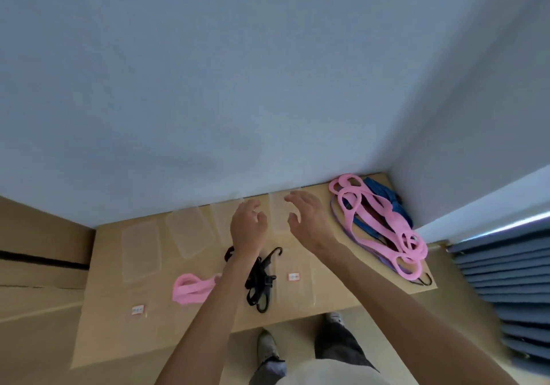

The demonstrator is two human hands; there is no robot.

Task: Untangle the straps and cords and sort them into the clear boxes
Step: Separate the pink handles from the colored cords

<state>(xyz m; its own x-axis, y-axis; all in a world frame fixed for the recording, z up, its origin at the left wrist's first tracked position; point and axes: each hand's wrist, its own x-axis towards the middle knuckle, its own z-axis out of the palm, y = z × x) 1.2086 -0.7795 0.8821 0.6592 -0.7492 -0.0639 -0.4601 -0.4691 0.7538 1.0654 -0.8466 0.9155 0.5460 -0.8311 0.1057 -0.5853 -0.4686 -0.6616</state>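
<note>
A tangled heap of pink straps [384, 224], blue straps [384, 194] and a purple cord [354, 233] lies at the table's far right corner. A folded pink strap [190, 288] sits in a clear box at front left. Black hooked cords [260, 280] fill the clear box beside it. Another clear box [294, 277] with a small label stands right of the black cords. My left hand [248, 225] and my right hand [309, 221] hover over the table's middle, fingers loosely spread, holding nothing.
Several clear lids [190, 231] lie along the wall side of the wooden table [101, 310]. A pale wall rises right behind the table. Blue slatted material [506, 280] is at the right. My feet [268, 346] stand at the front edge.
</note>
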